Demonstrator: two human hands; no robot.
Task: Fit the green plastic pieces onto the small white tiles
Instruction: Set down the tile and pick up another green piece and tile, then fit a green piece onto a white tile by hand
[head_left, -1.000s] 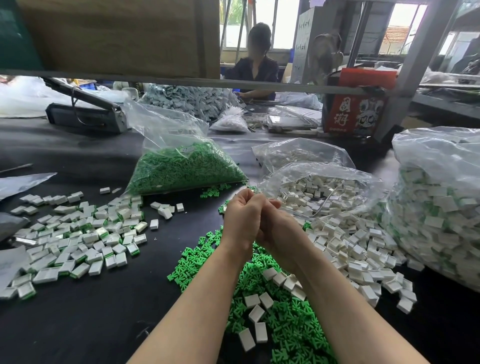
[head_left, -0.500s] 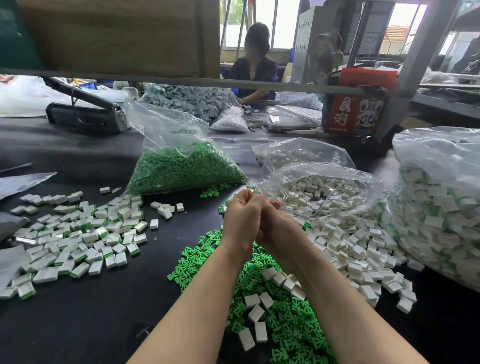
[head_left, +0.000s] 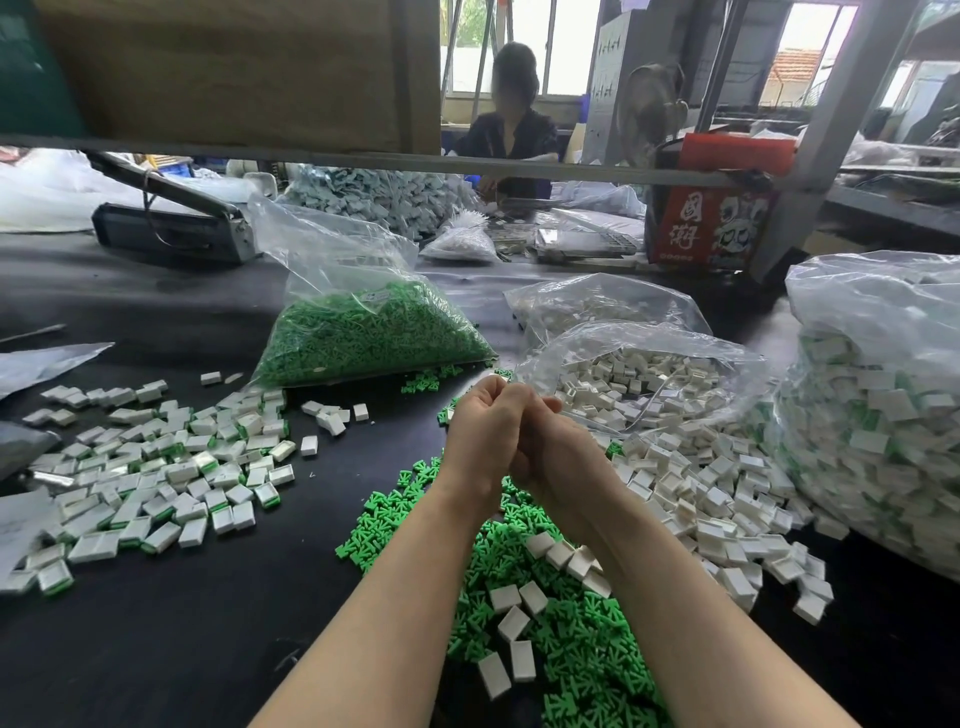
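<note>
The left hand (head_left: 485, 441) and right hand (head_left: 558, 457) are pressed together above the green pieces (head_left: 571, 623), fingers curled, probably to push one piece onto a tile. What they hold is hidden. Loose white tiles (head_left: 701, 467) lie right on the worktop (head_left: 208, 649), within easy reach.

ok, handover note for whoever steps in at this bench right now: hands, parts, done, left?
Hands: left hand and right hand are pressed together above the table, fingers curled; what they hold is hidden.
Parts: loose green pieces lie under the forearms, loose white tiles to the right, green refill bag behind.
Done: finished tiles with green edges spread at left; the big bag at far right also holds tiles with green.
Left: many loose tiles and green pieces.
</note>
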